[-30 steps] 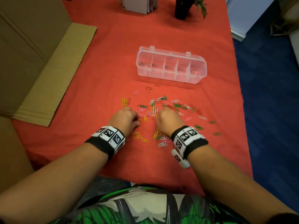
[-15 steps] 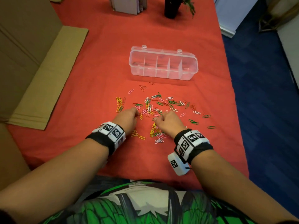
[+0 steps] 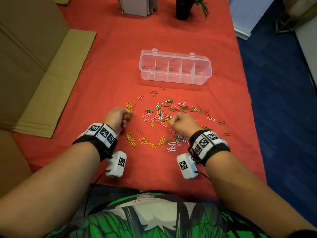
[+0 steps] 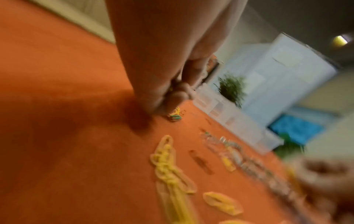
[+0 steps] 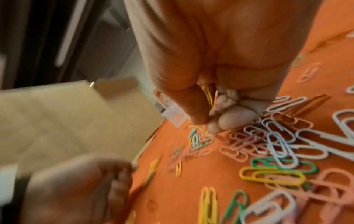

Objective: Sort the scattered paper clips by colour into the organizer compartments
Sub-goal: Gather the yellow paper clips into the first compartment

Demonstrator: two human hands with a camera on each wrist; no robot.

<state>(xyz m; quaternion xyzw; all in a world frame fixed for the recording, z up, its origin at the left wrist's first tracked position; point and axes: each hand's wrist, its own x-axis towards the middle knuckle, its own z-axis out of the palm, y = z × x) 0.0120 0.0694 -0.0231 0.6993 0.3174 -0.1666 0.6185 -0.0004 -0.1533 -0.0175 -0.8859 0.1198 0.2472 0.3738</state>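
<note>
At mid-frame on the red tablecloth (image 3: pixel 106 69), I work the scattered paper clips (image 3: pixel 171 115) below the clear organizer (image 3: pixel 175 67), whose compartments look empty. My right hand (image 3: pixel 183 123) pinches a few yellow clips (image 5: pixel 207 94) at centre; my left hand (image 3: pixel 116 117), fingers curled, pinches at a yellow-green cluster (image 3: pixel 129 114) left of centre. Best, I judge, to gather one colour only and shake tangled strays loose before carrying upward.

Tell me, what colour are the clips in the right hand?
Yellow clips, pinched in the right hand; the right wrist view shows them best.
</note>
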